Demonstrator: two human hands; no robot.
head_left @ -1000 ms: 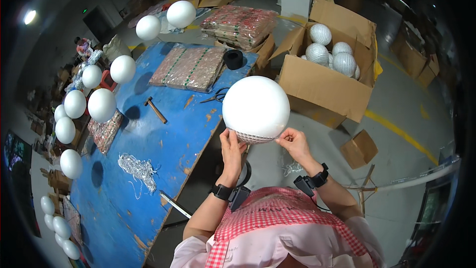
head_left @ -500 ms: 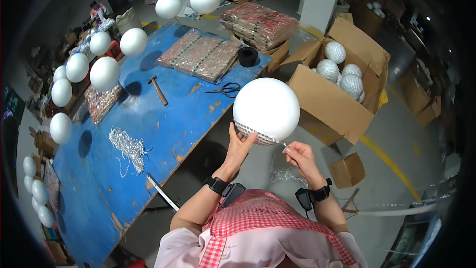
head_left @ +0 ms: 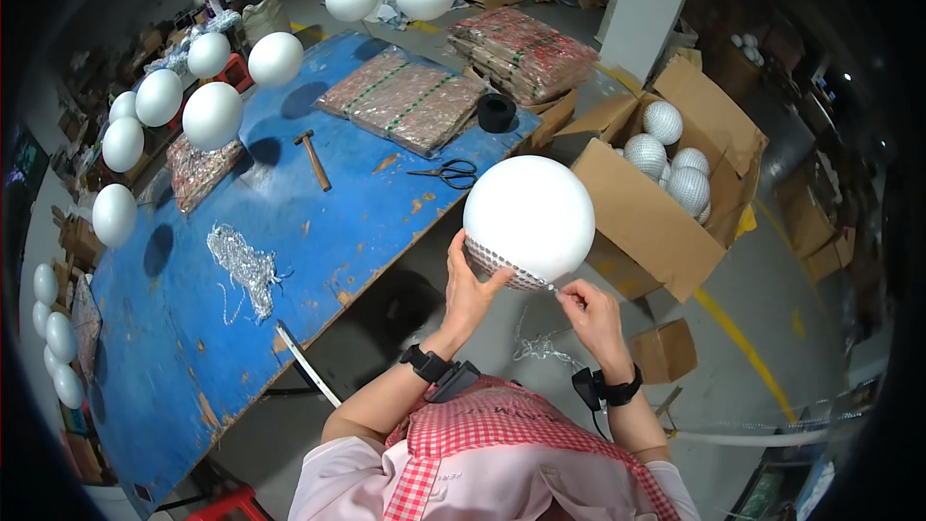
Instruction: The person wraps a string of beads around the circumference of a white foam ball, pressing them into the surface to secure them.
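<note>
A large white ball [head_left: 531, 207] is held in front of me, just off the table's near edge. Rows of silver bead-like trim [head_left: 500, 266] wrap its lower left part. My left hand [head_left: 469, 291] cups the ball from the lower left, its thumb lying over the trim. At the ball's lower right, my right hand [head_left: 590, 315] is closed in a pinch on the loose end of the silver trim, close to the ball's surface. Below, a thin silver strand [head_left: 545, 345] hangs in loose loops between my forearms.
The blue table [head_left: 338, 251] carries a silver trim tangle [head_left: 243, 268], hammer [head_left: 313, 162], scissors [head_left: 451, 173], black tape roll [head_left: 497, 113] and wrapped bundle [head_left: 405, 99]. White balls [head_left: 212, 116] stand along its far left. A cardboard box [head_left: 646, 222] at right holds silver-covered balls [head_left: 689, 189].
The whole view has shifted a little. Both hands keep nearly the same hold, and my right hand's fingertips have moved slightly along with the ball.
</note>
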